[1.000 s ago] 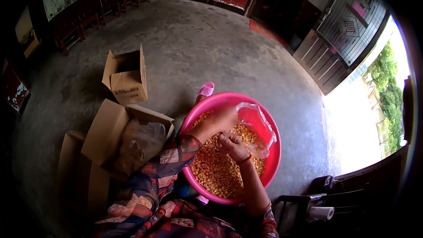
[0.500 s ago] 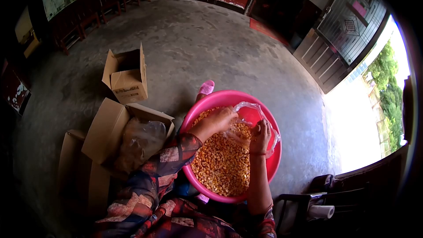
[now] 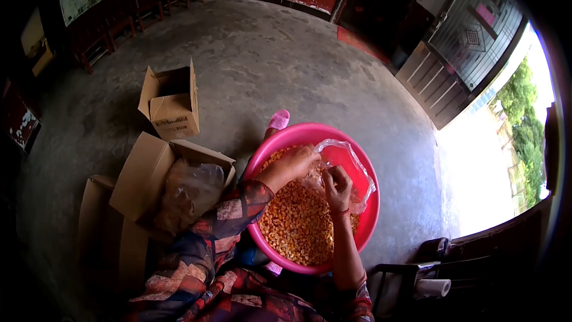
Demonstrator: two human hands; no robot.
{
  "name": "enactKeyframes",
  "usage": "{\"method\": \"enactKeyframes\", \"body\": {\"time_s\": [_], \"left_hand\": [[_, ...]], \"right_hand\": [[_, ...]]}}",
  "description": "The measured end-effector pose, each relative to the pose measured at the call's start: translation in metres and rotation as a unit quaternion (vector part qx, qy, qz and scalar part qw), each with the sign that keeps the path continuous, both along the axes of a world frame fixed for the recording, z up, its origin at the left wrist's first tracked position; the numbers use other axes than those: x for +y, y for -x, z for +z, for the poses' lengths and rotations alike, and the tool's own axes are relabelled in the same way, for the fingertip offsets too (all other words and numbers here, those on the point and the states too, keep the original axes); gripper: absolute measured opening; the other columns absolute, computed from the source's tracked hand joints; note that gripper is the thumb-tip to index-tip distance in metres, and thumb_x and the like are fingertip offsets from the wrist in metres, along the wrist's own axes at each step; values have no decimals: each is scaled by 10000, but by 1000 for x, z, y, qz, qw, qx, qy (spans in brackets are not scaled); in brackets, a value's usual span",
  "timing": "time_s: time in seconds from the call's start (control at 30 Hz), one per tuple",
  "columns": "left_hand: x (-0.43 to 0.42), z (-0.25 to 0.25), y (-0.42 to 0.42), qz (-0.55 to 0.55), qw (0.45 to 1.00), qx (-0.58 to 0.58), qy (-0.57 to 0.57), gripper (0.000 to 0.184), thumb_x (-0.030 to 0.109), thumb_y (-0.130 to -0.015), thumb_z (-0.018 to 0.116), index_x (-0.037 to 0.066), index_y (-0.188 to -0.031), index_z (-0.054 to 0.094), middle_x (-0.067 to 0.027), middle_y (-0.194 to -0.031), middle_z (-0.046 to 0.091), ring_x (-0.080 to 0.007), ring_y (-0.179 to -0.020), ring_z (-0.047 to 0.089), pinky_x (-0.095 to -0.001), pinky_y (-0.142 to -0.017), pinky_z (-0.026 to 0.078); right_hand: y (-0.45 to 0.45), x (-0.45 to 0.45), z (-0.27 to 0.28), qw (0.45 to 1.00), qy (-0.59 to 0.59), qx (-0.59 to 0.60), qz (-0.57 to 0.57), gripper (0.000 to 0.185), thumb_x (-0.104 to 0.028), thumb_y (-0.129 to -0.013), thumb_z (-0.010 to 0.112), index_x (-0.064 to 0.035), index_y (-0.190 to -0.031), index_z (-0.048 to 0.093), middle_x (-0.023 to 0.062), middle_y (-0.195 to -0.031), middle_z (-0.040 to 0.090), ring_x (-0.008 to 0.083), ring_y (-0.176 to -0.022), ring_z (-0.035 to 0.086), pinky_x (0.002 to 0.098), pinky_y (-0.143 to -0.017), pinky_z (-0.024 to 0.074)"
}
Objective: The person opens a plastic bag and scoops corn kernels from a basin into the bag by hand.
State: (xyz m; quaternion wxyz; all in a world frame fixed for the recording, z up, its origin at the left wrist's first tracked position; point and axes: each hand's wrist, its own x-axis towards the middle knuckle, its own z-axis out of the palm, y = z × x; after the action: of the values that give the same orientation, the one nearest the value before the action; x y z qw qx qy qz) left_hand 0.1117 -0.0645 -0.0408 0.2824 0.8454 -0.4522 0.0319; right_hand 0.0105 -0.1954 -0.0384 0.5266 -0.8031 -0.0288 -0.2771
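A large pink basin [image 3: 372,220] holds many yellow-orange kernels [image 3: 298,220]. Over its upper right part lies a clear plastic bag [image 3: 359,194], its mouth spread toward the rim. My left hand [image 3: 300,161] is closed on the bag's left edge, above the kernels. Just to the right of it, my right hand [image 3: 337,183] is over the bag with its fingers bent together; whatever is between the fingertips is too small to make out.
Left of the basin stand an open cardboard box [image 3: 140,179] with a plastic bag [image 3: 193,191] inside and another open box [image 3: 176,116] beyond it. A pink shoe [image 3: 279,120] touches the floor behind the basin. A paper roll [image 3: 434,288] lies at the lower right.
Over the last second my right hand went from the kernels to the bag's right side, then back left toward my left hand. My left hand stays at the bag's edge.
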Motion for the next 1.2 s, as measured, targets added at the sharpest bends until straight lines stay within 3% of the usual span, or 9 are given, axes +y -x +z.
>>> {"method": "enactKeyframes", "body": {"time_s": [0.13, 0.2, 0.4, 0.57, 0.63, 0.77, 1.0, 1.1, 1.2], "left_hand": [[-1, -2, -1, 4, 1000, 17, 0, 125, 132, -811, 544, 38, -855, 614, -193, -899, 571, -340, -881, 584, -432, -757, 473], [-1, -5, 0, 22, 1000, -10, 0, 144, 135, -826, 521, 35, -866, 616, -201, -926, 573, -342, -903, 580, -435, -770, 467], [-1, 0, 4, 27, 999, 36, 15, 162, 141, -832, 511, 26, -889, 610, -220, -973, 571, -350, -945, 564, -445, -796, 448], [-3, -2, -2, 20, 996, 67, -50, 258, 156, -782, 576, 72, -1024, 600, -171, -1027, 560, -342, -980, 533, -443, -846, 421], [-2, -2, 1, 17, 999, 27, 7, 131, 130, -806, 534, 38, -847, 617, -210, -926, 581, -359, -893, 575, -449, -783, 449], [-4, -11, -3, 10, 1000, 8, 23, 123, 124, -793, 545, 35, -841, 614, -210, -920, 582, -357, -893, 576, -452, -777, 451], [-3, -8, -3, 6, 1000, 16, 17, 137, 133, -793, 543, 24, -840, 611, -211, -927, 574, -363, -880, 578, -456, -757, 461], [-4, -9, -2, 7, 999, 25, 24, 144, 139, -794, 540, 20, -833, 611, -213, -917, 572, -367, -862, 581, -460, -742, 466], [-3, -6, -3, 9, 999, 39, -3, 163, 133, -778, 561, 42, -900, 620, -197, -946, 572, -357, -888, 575, -445, -775, 459]], "right_hand": [[13, 23, 7, 974, 41, 122, 184, 91, -56, -763, 564, 24, -724, 580, 54, -595, 545, 95, -551, 504, 261, -505, 402], [12, 34, 14, 935, 192, 129, 269, 80, -72, -738, 595, -4, -777, 611, 106, -706, 597, 188, -645, 581, 305, -602, 461], [6, 53, -5, 917, 225, 14, 328, 221, -120, -713, 645, -46, -919, 619, 151, -974, 587, 340, -946, 549, 405, -841, 433], [11, 56, -5, 901, 234, 80, 357, 223, -150, -739, 631, -48, -937, 615, 164, -926, 604, 322, -877, 580, 389, -773, 461], [17, 61, 10, 875, 289, 183, 344, 197, -171, -772, 607, -45, -923, 617, 173, -819, 615, 322, -766, 601, 383, -675, 479], [17, 61, -4, 885, 282, 151, 337, 174, -167, -796, 582, -41, -911, 619, 175, -738, 607, 333, -676, 593, 380, -601, 476], [11, 49, -7, 946, -7, 175, 273, 268, -255, -907, 493, -8, -875, 591, 29, -737, 595, 113, -639, 538, 294, -547, 446], [16, 49, 6, 807, -357, 385, 272, 199, -254, -911, 508, -78, -857, 582, -49, -649, 480, 23, -539, 398, 160, -458, 289], [11, 38, -3, 806, -252, 359, 397, 217, -264, -914, 506, -70, -838, 566, -61, -626, 462, 30, -513, 380, 183, -438, 276]]}}
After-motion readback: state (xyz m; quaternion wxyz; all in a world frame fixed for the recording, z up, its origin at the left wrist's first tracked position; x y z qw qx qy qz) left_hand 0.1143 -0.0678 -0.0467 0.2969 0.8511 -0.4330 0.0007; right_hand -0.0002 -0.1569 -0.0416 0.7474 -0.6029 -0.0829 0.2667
